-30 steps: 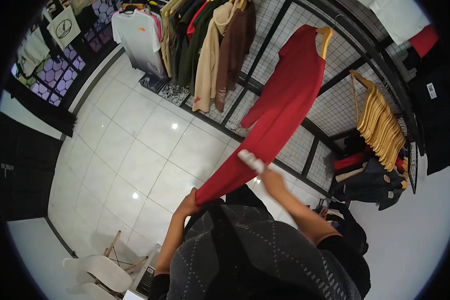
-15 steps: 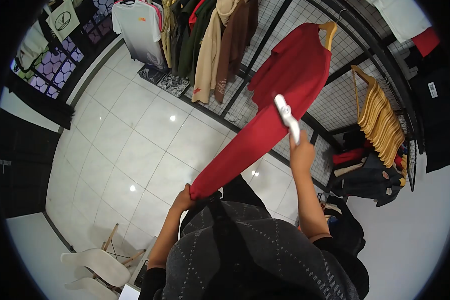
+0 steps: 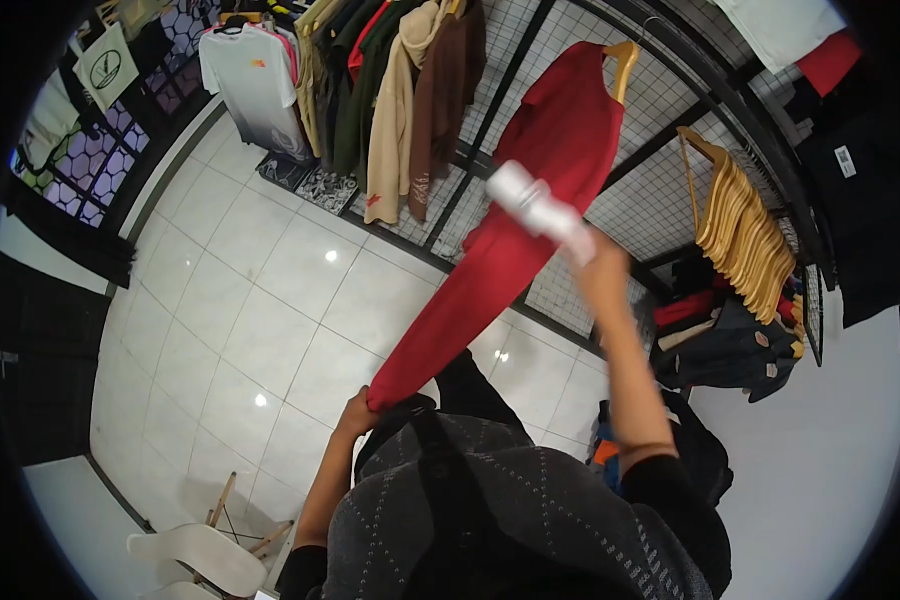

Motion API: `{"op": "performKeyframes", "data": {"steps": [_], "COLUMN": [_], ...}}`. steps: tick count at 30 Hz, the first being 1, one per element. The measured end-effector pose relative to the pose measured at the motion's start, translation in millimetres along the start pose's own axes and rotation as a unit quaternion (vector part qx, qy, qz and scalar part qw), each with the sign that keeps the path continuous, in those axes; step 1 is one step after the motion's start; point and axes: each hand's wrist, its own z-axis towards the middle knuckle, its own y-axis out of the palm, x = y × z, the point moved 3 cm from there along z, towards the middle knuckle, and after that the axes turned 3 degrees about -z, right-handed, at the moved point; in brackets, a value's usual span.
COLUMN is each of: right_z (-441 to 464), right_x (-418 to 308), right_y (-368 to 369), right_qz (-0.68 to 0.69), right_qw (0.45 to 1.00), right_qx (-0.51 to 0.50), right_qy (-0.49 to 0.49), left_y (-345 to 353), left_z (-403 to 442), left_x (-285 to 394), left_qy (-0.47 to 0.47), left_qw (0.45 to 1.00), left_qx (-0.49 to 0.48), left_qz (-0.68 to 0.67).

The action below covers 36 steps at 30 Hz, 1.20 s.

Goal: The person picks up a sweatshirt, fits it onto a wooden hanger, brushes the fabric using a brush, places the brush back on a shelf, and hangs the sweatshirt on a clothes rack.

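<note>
A red long-sleeved garment (image 3: 560, 125) hangs on a wooden hanger (image 3: 623, 68) at the wire-grid rack. My left hand (image 3: 357, 410) is closed on the end of one sleeve, which is pulled out diagonally toward me. My right hand (image 3: 604, 272) grips the handle of a white handheld tool (image 3: 532, 200), blurred by motion. The tool's head lies over the upper part of the sleeve, near the garment's body; whether it touches the cloth is not clear.
Behind hangs a row of clothes (image 3: 398, 110) at the upper left. Wooden hangers (image 3: 740, 225) and dark garments (image 3: 727, 350) are on the right. A white chair (image 3: 198, 555) stands at the lower left on the tiled floor (image 3: 220, 330). A black grid rack (image 3: 665, 160) runs behind the red garment.
My right hand and the white tool have gone down and up along the sleeve, now nearer the garment's body. The tool has tilted left since half a second ago. My left hand keeps its hold.
</note>
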Motion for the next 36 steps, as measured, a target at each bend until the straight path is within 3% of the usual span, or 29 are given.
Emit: {"op": "performKeyframes", "data": {"steps": [1,5,7,10,11,13,14,16,17,19,21,22,25,28,30,31,32,33,34,36], "right_z": [30,94,92,46,30,5,-3,-22,-35,-60,-97,-117,-167,-154,-146,-134,-113,-90,-58,-2], "right_x": [25,58,91,79,62,56,48,62,74,79,76,66,26,-5,14,25,35,53,67,68], "right_y": [-22,-88,-66,-44,-35,-6,3,23,37,74,131,154,187,163,144,130,118,110,95,60], "right_qz": [-0.069,-0.13,-0.118,-0.115,-0.159,-0.126,-0.111,-0.045,-0.007,0.009,-0.031,0.017,0.042,0.006,0.103,0.144,0.1,0.253,0.402,0.475], "right_qw": [0.988,0.978,0.99,0.993,0.983,0.98,0.974,0.996,0.997,0.979,0.987,0.965,0.881,0.883,0.971,0.987,0.984,0.923,0.819,0.735], "right_qx": [0.13,0.121,0.074,-0.001,-0.073,-0.156,-0.197,-0.071,0.036,0.062,-0.094,-0.22,-0.471,-0.468,-0.215,-0.064,0.136,0.228,0.301,0.337], "right_qy": [0.05,0.105,0.032,0.026,0.063,0.004,0.001,0.035,0.064,0.193,0.129,0.142,0.002,-0.031,0.003,0.023,0.048,0.178,0.278,0.347], "left_y": [1,1,-2,3,1,-12,-15,-11,-12,-10,-11,-10,-20,-21,-25,-25,-28,-31,-32,-32], "left_z": [3,9,12,19,15,5,7,11,11,9,13,13,15,24,28,28,28,28,28,32], "left_x": [-6,-13,-18,-40,-33,-7,-8,-9,-10,-10,-10,-13,-9,-25,-39,-40,-42,-44,-44,-48], "left_qy": [0.003,-0.028,-0.059,0.028,0.024,-0.111,-0.112,-0.118,-0.121,-0.154,-0.168,-0.183,-0.184,-0.181,-0.185,-0.184,-0.182,-0.18,-0.188,-0.186], "left_qw": [1.0,0.997,0.995,0.991,0.991,0.987,0.987,0.974,0.974,0.952,0.938,0.924,0.915,0.941,0.948,0.949,0.951,0.953,0.953,0.956], "left_qx": [-0.001,0.023,0.017,0.092,0.093,0.003,0.005,-0.107,-0.105,-0.198,-0.248,-0.252,-0.244,-0.199,-0.145,-0.146,-0.131,-0.117,-0.114,-0.117], "left_qz": [0.002,-0.062,-0.079,-0.087,-0.092,-0.115,-0.114,-0.158,-0.159,-0.177,-0.176,-0.223,-0.263,-0.206,-0.213,-0.209,-0.212,-0.214,-0.209,-0.193]}}
